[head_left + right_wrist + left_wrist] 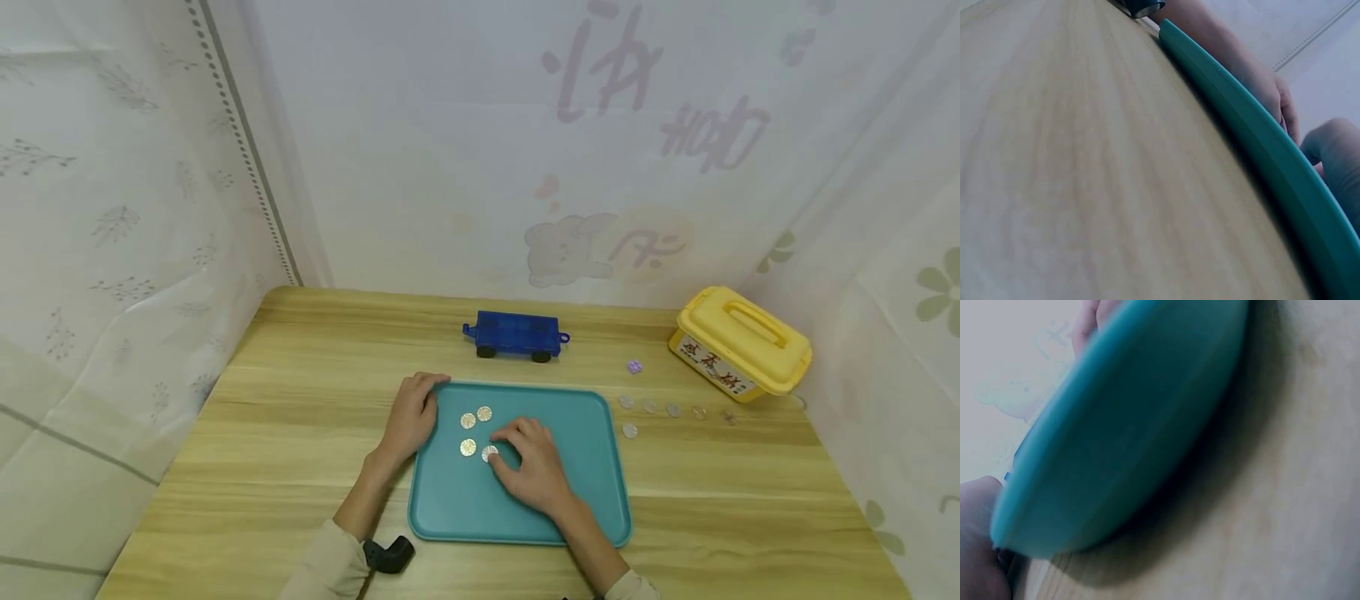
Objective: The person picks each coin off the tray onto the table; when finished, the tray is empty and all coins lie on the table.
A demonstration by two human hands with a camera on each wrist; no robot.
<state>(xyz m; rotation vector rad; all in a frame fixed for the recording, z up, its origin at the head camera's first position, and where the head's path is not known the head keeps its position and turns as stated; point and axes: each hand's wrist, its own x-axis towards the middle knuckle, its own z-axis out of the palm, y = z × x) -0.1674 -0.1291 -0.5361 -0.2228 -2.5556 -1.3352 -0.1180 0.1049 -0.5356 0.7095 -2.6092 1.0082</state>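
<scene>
A teal tray (pixel 525 517) lies on the wooden table, with several round coin-like discs on it. Two discs, one of them a gold disc (pixel 484 413), lie near its upper left, and another gold disc (pixel 468 447) is below them. My right hand (pixel 534 468) is over the tray, its thumb tip at a silvery disc (pixel 490 453) and its forefinger bent above. At the tray's upper left edge rests my left hand (pixel 411 417), fingers loosely bent. The left wrist view shows the tray's side (pixel 1116 431) close up; in the right wrist view the left hand (pixel 1260 87) stands behind the rim.
A blue wheeled cart (pixel 517 333) stands behind the tray. At the right are a yellow lidded box (pixel 742 342), a small purple piece (pixel 634 367) and several clear discs, one a pale disc (pixel 629 431). A black wrist device (pixel 390 555) shows near the left sleeve.
</scene>
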